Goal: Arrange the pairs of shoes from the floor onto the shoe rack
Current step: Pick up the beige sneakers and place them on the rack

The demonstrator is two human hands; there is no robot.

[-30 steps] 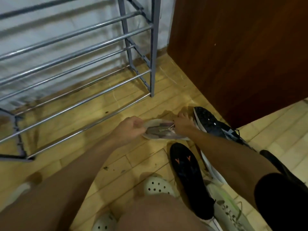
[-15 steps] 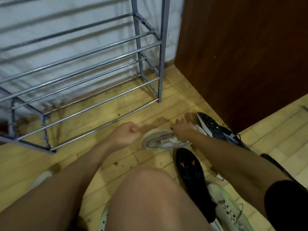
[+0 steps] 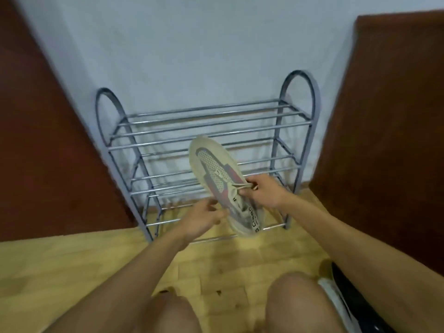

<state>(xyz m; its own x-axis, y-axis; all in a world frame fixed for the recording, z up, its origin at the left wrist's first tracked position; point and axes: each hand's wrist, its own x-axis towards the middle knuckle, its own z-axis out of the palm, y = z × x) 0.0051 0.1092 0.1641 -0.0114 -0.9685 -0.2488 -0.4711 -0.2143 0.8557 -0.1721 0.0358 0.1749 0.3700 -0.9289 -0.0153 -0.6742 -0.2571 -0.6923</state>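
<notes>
One sneaker is off the floor and held in the air straight in front of the shoe rack, which stands against the wall at 12 o'clock from the person. The toe points to about 11 o'clock and the heel hangs toward 5 o'clock, with the upper facing the camera. Held this way, the shoe looks ready to be fed toe-first onto one of the rack's bars, all of which carry nothing in this view.

The right hand, at 3 o'clock of the shoe's middle, has thumb and fingers drawn together and pinches the laces where they cross the tongue. It seems to bear most of the weight. The left hand sits at 8 o'clock of the shoe, fingers curled, thumb and fingertips closing on the edge of the sneaker's opening. That looks like a steadying hold that sets the tilt (motion blur softens the fingertips, so how firm it is cannot be read).

More footwear lies on the floor at 4 o'clock of the frame, partly behind the right forearm, including a black shoe with something pale beside it. My judgement is that the task is at an early stage.
</notes>
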